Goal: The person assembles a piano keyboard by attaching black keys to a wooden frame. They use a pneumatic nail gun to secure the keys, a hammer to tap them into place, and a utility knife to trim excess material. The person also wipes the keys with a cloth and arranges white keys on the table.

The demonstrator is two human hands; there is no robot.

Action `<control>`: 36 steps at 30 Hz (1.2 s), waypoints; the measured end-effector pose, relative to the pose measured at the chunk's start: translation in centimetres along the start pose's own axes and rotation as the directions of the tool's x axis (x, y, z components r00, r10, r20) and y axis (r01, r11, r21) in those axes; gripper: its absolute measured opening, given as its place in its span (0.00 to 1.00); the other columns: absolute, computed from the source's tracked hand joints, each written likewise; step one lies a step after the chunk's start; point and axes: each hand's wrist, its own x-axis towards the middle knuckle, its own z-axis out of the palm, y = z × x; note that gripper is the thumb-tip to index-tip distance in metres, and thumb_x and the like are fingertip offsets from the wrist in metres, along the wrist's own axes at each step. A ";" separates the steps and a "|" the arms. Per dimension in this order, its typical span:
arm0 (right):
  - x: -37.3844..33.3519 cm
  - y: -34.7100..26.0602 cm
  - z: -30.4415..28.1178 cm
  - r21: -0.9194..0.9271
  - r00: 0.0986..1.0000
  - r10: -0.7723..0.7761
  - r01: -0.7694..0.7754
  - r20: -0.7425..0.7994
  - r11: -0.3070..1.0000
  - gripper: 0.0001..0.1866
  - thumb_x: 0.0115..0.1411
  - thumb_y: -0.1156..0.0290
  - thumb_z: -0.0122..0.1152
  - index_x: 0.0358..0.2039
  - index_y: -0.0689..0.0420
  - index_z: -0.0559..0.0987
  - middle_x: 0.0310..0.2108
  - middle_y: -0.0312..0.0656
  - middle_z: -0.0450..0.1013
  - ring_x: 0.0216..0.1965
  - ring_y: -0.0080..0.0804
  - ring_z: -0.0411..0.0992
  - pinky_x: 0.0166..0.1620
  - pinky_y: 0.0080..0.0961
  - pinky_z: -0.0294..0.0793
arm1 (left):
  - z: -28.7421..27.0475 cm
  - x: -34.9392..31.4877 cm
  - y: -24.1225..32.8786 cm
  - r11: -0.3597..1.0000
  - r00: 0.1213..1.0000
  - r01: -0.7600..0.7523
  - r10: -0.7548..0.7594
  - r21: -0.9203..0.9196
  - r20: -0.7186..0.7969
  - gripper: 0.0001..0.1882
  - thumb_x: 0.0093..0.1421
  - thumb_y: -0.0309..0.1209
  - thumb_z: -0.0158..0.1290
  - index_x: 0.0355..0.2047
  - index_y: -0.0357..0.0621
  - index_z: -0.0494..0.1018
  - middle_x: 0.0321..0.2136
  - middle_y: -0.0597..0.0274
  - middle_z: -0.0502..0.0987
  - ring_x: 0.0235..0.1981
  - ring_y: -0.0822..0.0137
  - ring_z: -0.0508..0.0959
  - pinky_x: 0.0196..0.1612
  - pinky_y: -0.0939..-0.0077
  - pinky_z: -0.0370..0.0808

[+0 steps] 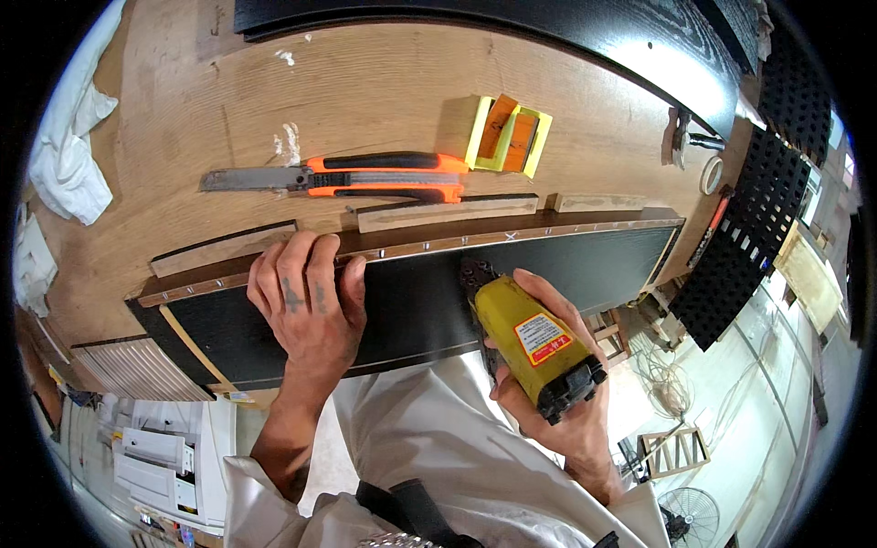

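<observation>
My right hand [557, 402] is wrapped round a yellow nail gun [521, 333] with a black nose and black end cap. The gun's nose points away from me, over a black panel [411, 315] that lies along the near edge of the bench. My left hand [306, 297] curls its fingers over a long brown wooden strip [411, 245] with several pale marks, including a cross, which runs along the panel's far side. Short wooden blocks [448, 212] sit against the strip's far side. Beyond them lies an orange and black utility knife [384, 178], its blade out to the left.
A yellow plastic holder [509, 137] with orange-brown pieces stands on the wooden bench [183, 100]. Dark boards [512, 20] lie at the back. A hammer [681, 137] and a tape roll [712, 175] are at the right, near black perforated sheets [744, 228]. White cloth [73, 146] hangs at the left.
</observation>
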 end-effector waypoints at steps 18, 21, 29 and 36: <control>0.2 -1.9 2.0 0.023 0.996 0.009 -0.011 0.089 1.000 0.44 0.45 0.79 0.66 0.67 0.62 0.65 0.59 0.50 0.70 0.54 0.34 0.74 0.56 0.30 0.73 | 0.4 -0.4 -0.1 0.998 0.998 -0.011 0.008 -0.059 -0.054 0.17 0.63 0.40 0.59 0.48 0.45 0.74 0.47 0.58 0.72 0.50 0.53 0.72 0.57 0.52 0.64; 0.2 -1.8 2.4 -0.015 0.996 -0.007 0.008 0.085 1.000 0.44 0.46 0.78 0.67 0.67 0.63 0.65 0.63 0.52 0.68 0.61 0.37 0.71 0.63 0.34 0.69 | 0.4 -0.3 -0.3 0.997 0.999 -0.008 0.005 -0.075 -0.038 0.16 0.63 0.36 0.58 0.48 0.45 0.74 0.47 0.58 0.72 0.50 0.54 0.72 0.58 0.51 0.63; 0.1 -3.0 3.5 -0.106 0.994 0.004 0.007 0.112 0.994 0.45 0.45 0.78 0.67 0.67 0.62 0.65 0.63 0.51 0.68 0.61 0.38 0.72 0.63 0.34 0.69 | 0.0 -0.4 -0.6 0.991 0.998 -0.004 -0.005 -0.136 -0.065 0.15 0.63 0.27 0.54 0.50 0.48 0.73 0.47 0.60 0.73 0.51 0.57 0.72 0.64 0.47 0.55; 0.5 -4.4 4.8 -0.093 0.985 0.037 -0.022 0.168 0.995 0.45 0.46 0.79 0.66 0.68 0.61 0.64 0.60 0.50 0.71 0.58 0.36 0.74 0.60 0.31 0.72 | 0.3 -0.2 -0.6 0.990 0.993 -0.016 -0.001 -0.142 -0.114 0.15 0.58 0.28 0.55 0.47 0.45 0.74 0.45 0.61 0.74 0.47 0.60 0.74 0.62 0.47 0.57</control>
